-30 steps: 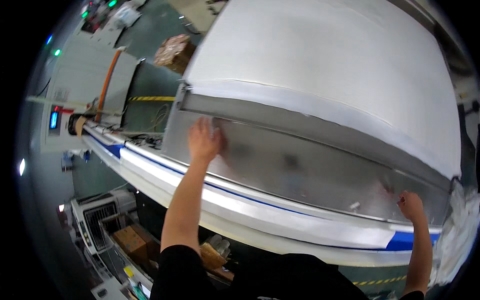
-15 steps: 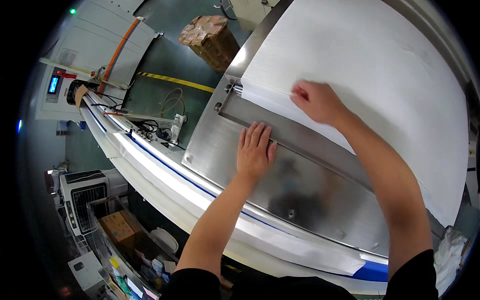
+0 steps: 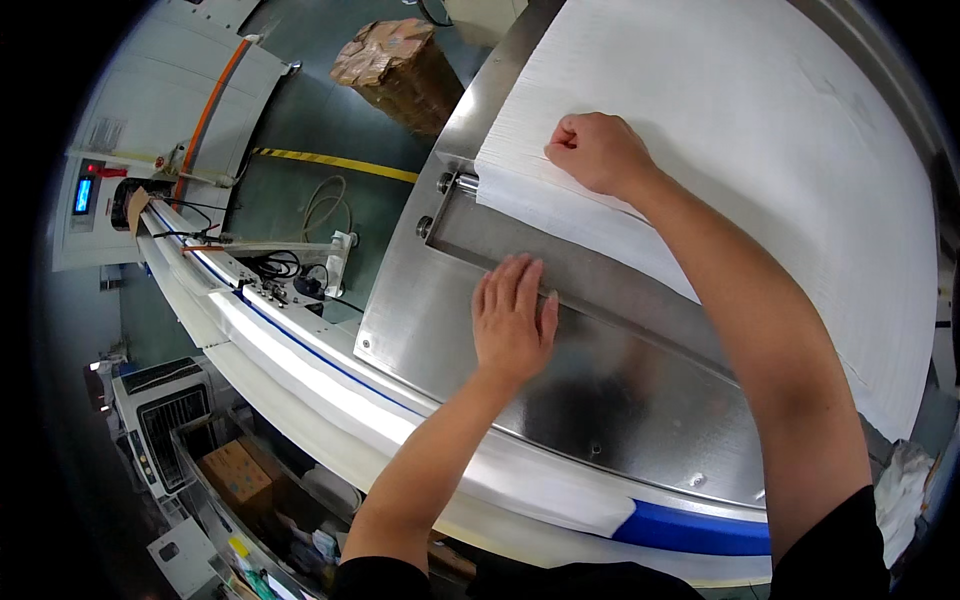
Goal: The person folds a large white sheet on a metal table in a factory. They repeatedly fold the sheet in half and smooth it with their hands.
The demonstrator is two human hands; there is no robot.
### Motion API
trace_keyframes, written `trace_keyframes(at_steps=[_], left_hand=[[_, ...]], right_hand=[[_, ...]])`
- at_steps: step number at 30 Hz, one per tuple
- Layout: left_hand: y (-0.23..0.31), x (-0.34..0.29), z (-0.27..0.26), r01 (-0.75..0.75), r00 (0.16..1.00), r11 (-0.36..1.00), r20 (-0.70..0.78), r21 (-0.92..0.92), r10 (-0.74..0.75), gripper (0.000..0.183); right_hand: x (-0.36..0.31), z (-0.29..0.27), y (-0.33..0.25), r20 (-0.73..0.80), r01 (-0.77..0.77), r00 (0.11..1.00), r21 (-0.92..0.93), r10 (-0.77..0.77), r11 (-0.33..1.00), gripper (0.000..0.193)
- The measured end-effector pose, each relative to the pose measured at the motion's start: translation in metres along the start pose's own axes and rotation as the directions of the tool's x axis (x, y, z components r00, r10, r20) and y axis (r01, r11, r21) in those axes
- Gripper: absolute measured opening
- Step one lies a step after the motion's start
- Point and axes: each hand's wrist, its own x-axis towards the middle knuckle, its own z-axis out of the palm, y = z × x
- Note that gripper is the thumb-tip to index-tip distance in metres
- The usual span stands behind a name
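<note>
I view the white sheet material (image 3: 760, 150) at the upper right; it lies over a brushed-metal surface (image 3: 430, 325), its lower edge running along a shallow recess (image 3: 610, 270). A long white band (image 3: 370, 405) with a blue strip (image 3: 690, 531) runs along the near side of the surface. A brown wrapped box (image 3: 405, 75) stands on the floor (image 3: 290, 195), beyond the surface's left edge.

My right hand (image 3: 600, 150) is positioned over the white sheet material, near its left edge. Its fingers are curled inward into a fist; I cannot tell whether they pinch anything or whether the hand touches the sheet. My left hand (image 3: 513, 318) is palm down on the surface, fingertips at the recess edge; its fingers are extended, thumb apart, gripping nothing. A short, shiny shaft (image 3: 467, 183) projects at the sheet's left corner.
</note>
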Motion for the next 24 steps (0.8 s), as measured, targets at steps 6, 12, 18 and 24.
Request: trace_keyframes(at_steps=[6,12,18,24], left_hand=[[-0.035,0.076,-0.01,-0.055,0.967,0.991,-0.24,0.123,0.083,0.047],[-0.046,0.111,-0.009,-0.225,0.949,0.944,-0.168,0.24,0.268,0.046],[-0.053,0.105,-0.005,-0.224,0.944,0.943,-0.185,0.246,0.273,0.041],[-0.053,0.104,-0.003,-0.203,0.945,0.944,-0.201,0.262,0.259,0.038]], right_hand=[[-0.004,0.003,0.002,-0.047,0.013,0.999,-0.05,-0.015,0.999,0.021],[-0.002,0.005,0.008,-0.075,0.015,0.997,-0.088,-0.022,0.996,0.02],[-0.004,0.004,0.006,-0.075,0.024,0.997,-0.077,-0.03,0.997,0.021],[-0.004,0.003,0.006,-0.074,-0.002,0.997,-0.082,-0.004,0.997,0.022]])
